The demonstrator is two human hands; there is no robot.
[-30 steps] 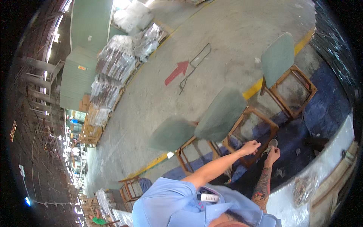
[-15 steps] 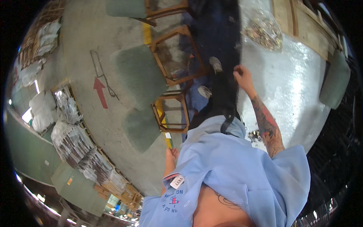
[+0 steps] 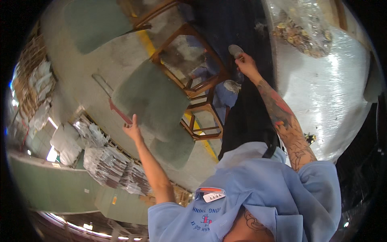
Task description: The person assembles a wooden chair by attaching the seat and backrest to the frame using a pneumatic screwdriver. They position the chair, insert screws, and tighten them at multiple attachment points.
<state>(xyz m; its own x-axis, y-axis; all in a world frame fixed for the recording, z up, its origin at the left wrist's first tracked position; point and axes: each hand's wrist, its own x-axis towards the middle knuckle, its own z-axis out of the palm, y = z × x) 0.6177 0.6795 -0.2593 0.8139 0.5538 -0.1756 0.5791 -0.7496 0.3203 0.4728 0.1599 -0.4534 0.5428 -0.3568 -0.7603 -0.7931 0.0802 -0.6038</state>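
My left hand (image 3: 133,128) reaches out to the left with its fingers apart and holds nothing. It is nearest the left edge of a grey-green upholstered panel (image 3: 141,97); whether it touches the panel I cannot tell. This panel adjoins a brown wooden chair frame (image 3: 207,50). My right hand (image 3: 246,65) is raised ahead of me, over the dark strip of floor near my shoes. Its fingers are curled together; what they hold, if anything, is too small to make out. Closer to me are a second wooden frame (image 3: 203,107) and another green panel (image 3: 175,149).
Another green panel (image 3: 94,26) stands at the far left. A thin looped rod (image 3: 102,84) and a red arrow (image 3: 117,111) are on the floor. To the right, a bag of small parts (image 3: 302,36) lies on a film-wrapped surface (image 3: 314,92). Plastic-wrapped stacks (image 3: 105,165) line the left.
My left hand has swung from beside my body out to the left, beside the panel. My right hand has moved left, off the shiny surface's edge. The view has shifted, bringing the chairs closer.
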